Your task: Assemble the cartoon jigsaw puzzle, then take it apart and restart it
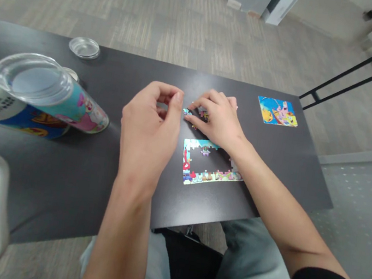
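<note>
My left hand [151, 125] is raised over the table with thumb and fingers pressed together. What it holds, if anything, is hidden. My right hand [215, 118] is low over the table, its thumb and forefinger closing on a small blue jigsaw piece [186, 111]. Under and around its fingers lie more loose jigsaw pieces [204, 114], partly covered. Nearer to me sits a jigsaw puzzle [213, 176] with a joined border and an open middle; my right wrist covers its upper right corner. One piece juts inward from its top edge.
A finished-looking cartoon picture [277, 112] lies at the right. On the left lean or stand two clear-topped printed cans [83, 112] [21, 117]. A round clear lid [84, 48] rests by the far edge. A white curved tube [1, 196] crosses the near left.
</note>
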The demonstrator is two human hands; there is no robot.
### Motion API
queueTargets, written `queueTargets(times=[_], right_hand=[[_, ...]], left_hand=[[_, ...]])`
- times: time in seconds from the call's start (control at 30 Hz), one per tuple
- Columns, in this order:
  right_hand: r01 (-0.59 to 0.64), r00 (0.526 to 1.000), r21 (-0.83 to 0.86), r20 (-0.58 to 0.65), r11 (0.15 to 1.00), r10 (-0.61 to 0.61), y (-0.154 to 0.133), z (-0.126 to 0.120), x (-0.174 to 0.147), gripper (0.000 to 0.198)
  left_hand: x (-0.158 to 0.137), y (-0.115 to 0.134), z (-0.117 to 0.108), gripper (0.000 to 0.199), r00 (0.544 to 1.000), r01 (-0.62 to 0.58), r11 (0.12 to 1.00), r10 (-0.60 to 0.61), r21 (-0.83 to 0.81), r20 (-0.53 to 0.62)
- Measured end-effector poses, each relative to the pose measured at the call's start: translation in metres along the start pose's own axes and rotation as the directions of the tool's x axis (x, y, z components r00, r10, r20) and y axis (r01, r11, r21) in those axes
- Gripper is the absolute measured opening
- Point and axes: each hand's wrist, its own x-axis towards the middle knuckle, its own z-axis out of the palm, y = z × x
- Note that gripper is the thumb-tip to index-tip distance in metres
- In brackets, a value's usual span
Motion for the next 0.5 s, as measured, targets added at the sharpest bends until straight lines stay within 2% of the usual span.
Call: queueTargets(times=[0.2, 0.37, 0.5], right_hand=[[0.020, 0.998, 0.001, 0.051, 1.000, -0.020, -0.001, -0.003, 0.002, 0.039], [-0.026, 0.999, 0.024, 0.029, 0.999, 0.025, 0.008, -0.005, -0.005, 0.024], [0.016, 0.998, 0.053, 0.062, 0.998, -0.019, 0.008, -0.005, -0.005, 0.035]], left_hand=[[0.000, 0.000, -0.005, 0.023, 1.000, 0.006, 1.000, -0.005, -0.018, 0.029], [0.001, -0.001, -0.010, 0.024, 1.000, 0.027, 0.999, -0.026, -0.044, 0.017], [0.002, -0.002, -0.010, 0.023, 1.000, 0.028, 0.998, -0.027, -0.064, 0.015]])
